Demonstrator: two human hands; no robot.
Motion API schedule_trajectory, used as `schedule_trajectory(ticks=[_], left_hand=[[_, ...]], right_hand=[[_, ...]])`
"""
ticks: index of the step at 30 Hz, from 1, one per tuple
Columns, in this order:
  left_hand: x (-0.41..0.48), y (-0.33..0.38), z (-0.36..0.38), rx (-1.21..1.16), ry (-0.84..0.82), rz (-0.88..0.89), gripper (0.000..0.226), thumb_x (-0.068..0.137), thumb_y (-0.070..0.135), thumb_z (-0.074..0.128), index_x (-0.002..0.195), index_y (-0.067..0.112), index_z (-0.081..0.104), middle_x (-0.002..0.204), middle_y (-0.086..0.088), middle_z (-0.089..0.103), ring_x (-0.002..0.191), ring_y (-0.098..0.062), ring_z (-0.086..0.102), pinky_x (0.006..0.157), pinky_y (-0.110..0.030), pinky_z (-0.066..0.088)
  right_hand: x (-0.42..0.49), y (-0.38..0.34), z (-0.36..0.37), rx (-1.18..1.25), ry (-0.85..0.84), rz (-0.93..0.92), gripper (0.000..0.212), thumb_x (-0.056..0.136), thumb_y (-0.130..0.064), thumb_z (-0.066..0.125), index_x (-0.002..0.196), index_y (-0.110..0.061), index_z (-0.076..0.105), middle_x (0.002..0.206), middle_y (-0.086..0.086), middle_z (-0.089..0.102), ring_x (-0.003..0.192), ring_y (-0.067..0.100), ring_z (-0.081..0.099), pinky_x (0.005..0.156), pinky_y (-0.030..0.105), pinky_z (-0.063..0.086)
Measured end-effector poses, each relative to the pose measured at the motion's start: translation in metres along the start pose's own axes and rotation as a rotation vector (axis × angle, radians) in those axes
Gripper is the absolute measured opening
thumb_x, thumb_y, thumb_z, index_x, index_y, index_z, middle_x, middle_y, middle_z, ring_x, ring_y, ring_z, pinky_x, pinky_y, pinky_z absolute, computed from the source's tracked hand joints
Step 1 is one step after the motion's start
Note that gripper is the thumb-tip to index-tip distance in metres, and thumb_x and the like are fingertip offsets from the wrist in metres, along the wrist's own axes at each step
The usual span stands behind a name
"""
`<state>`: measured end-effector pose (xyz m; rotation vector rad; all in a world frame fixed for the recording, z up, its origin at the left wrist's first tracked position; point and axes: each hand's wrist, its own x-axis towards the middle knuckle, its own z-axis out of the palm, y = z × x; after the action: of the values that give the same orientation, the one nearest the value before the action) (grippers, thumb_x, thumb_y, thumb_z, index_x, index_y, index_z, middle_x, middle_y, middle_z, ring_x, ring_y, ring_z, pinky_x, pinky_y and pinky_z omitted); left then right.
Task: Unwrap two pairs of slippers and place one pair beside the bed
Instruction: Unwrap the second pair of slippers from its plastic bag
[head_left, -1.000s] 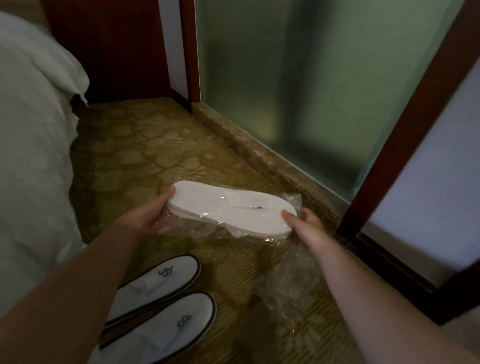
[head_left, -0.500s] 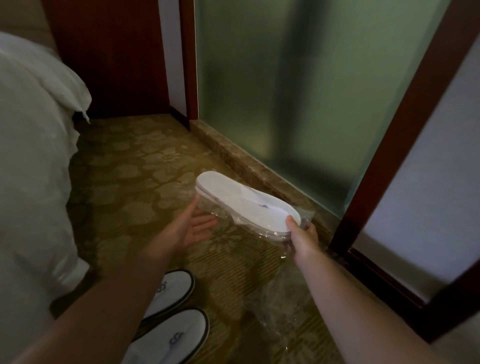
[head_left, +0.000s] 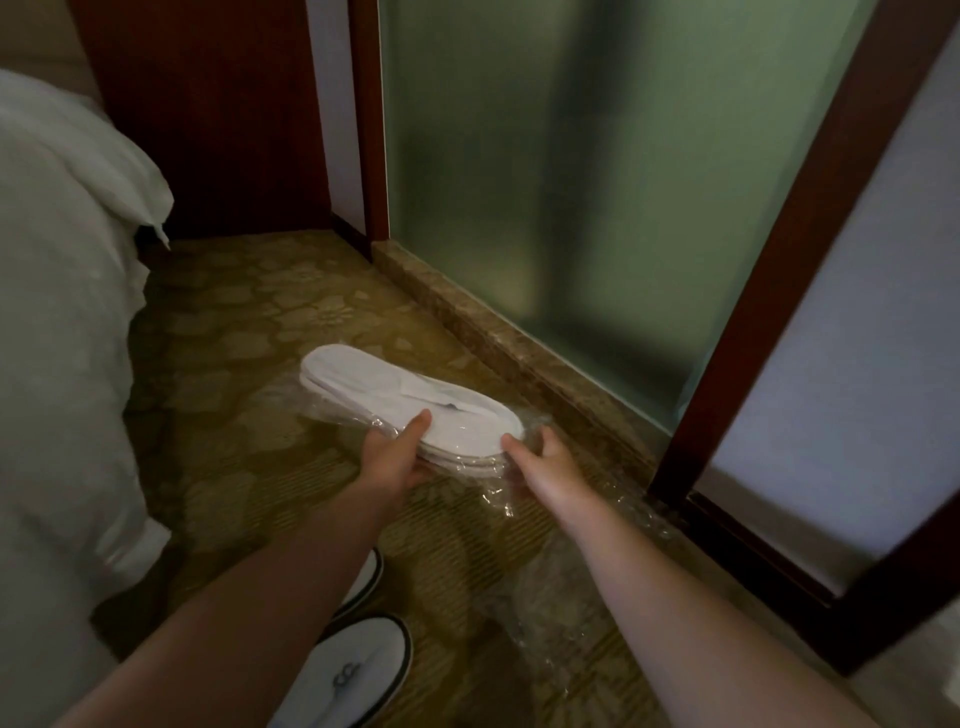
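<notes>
While the bed (head_left: 57, 364) fills the left side and the frosted glass door (head_left: 597, 182) the right, a strip of patterned carpet (head_left: 249, 332) runs between them, and all the work is over it. On that carpet, at the bottom edge, an unwrapped pair (head_left: 348, 670) of white, dark-trimmed slippers already lies beside the bed, partly hidden by the left forearm; that half of the job looks done. A loose sheet of clear wrap (head_left: 566, 613) lies on the carpet near the right forearm, its source unclear. Held above the carpet, well clear of it, is the second pair (head_left: 405, 400), stacked flat and still inside its clear bag (head_left: 530, 421). The left hand (head_left: 392, 460) pinches the near end of the stack, thumb on top and fingers beneath. The right hand (head_left: 543, 460) grips the bag at that same end, thumb against the plastic. Left to do, by my reading: pull this pair free of the bag.
</notes>
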<state>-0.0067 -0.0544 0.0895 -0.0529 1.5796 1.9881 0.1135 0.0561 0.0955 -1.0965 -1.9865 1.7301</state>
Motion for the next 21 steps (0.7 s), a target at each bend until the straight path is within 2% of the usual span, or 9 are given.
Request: schedule_trajectory(ticks=[1, 3, 7, 10, 13, 15, 18, 21], left_hand=[[-0.001, 0.001, 0.0, -0.007, 0.016, 0.005, 0.053, 0.087, 0.018, 0.063, 0.134, 0.004, 0.043, 0.132, -0.017, 0.057, 0.113, -0.032, 0.06, 0.058, -0.032, 0.053], [-0.004, 0.004, 0.0, -0.024, 0.055, 0.016, 0.051, 0.089, 0.016, 0.061, 0.134, 0.003, 0.042, 0.133, -0.017, 0.055, 0.115, -0.033, 0.058, 0.068, -0.034, 0.052], [-0.002, 0.006, -0.005, -0.007, 0.094, 0.031, 0.052, 0.089, 0.019, 0.061, 0.134, 0.003, 0.043, 0.132, -0.018, 0.056, 0.116, -0.032, 0.059, 0.069, -0.032, 0.051], [0.0, 0.004, -0.006, -0.025, 0.129, 0.038, 0.052, 0.089, 0.02, 0.061, 0.135, 0.004, 0.043, 0.132, -0.018, 0.056, 0.117, -0.032, 0.059, 0.071, -0.032, 0.051], [0.0, 0.002, -0.004, -0.035, 0.133, 0.044, 0.053, 0.089, 0.021, 0.061, 0.135, 0.002, 0.043, 0.132, -0.018, 0.056, 0.115, -0.031, 0.059, 0.075, -0.034, 0.05], [0.002, 0.002, -0.003, -0.045, 0.12, 0.039, 0.054, 0.089, 0.022, 0.061, 0.135, 0.002, 0.043, 0.132, -0.019, 0.056, 0.111, -0.03, 0.06, 0.073, -0.034, 0.05], [0.003, 0.001, -0.004, -0.049, 0.121, 0.034, 0.054, 0.089, 0.021, 0.061, 0.135, 0.001, 0.042, 0.133, -0.02, 0.055, 0.116, -0.033, 0.059, 0.066, -0.033, 0.051], [0.008, 0.0, -0.006, -0.053, 0.122, 0.033, 0.054, 0.088, 0.022, 0.062, 0.135, 0.002, 0.043, 0.131, -0.02, 0.057, 0.115, -0.033, 0.06, 0.052, -0.028, 0.051]], right_hand=[[-0.001, 0.0, 0.0, -0.074, 0.023, -0.058, 0.068, 0.09, -0.033, 0.056, 0.147, -0.016, 0.023, 0.148, 0.006, 0.038, 0.131, 0.03, 0.045, 0.103, 0.043, 0.042], [-0.001, 0.002, -0.001, -0.274, 0.094, -0.22, 0.069, 0.088, -0.036, 0.057, 0.147, -0.02, 0.025, 0.15, 0.005, 0.034, 0.136, 0.027, 0.038, 0.106, 0.044, 0.04], [-0.006, 0.003, -0.002, -0.676, 0.087, -0.523, 0.063, 0.076, -0.058, 0.057, 0.124, -0.02, 0.045, 0.129, 0.0, 0.047, 0.117, 0.013, 0.045, 0.092, 0.029, 0.046], [-0.01, 0.002, 0.004, -0.946, 0.054, -0.755, 0.056, 0.075, -0.056, 0.064, 0.113, -0.017, 0.049, 0.118, -0.001, 0.051, 0.104, 0.01, 0.045, 0.087, 0.022, 0.04], [-0.012, 0.002, 0.01, -1.142, 0.055, -0.881, 0.05, 0.078, -0.05, 0.063, 0.113, -0.017, 0.049, 0.118, -0.001, 0.05, 0.107, 0.014, 0.046, 0.09, 0.026, 0.038], [-0.014, 0.003, 0.013, -1.196, 0.094, -0.922, 0.042, 0.078, -0.043, 0.066, 0.108, -0.016, 0.053, 0.112, 0.001, 0.054, 0.105, 0.018, 0.05, 0.088, 0.03, 0.042], [-0.012, 0.007, 0.014, -1.149, 0.177, -0.994, 0.021, 0.073, -0.032, 0.07, 0.085, -0.016, 0.063, 0.087, 0.0, 0.064, 0.083, 0.021, 0.061, 0.07, 0.032, 0.051], [-0.007, 0.01, 0.013, -1.068, 0.165, -0.984, 0.016, 0.084, -0.027, 0.058, 0.085, -0.015, 0.067, 0.089, 0.002, 0.068, 0.083, 0.021, 0.061, 0.069, 0.03, 0.045]])
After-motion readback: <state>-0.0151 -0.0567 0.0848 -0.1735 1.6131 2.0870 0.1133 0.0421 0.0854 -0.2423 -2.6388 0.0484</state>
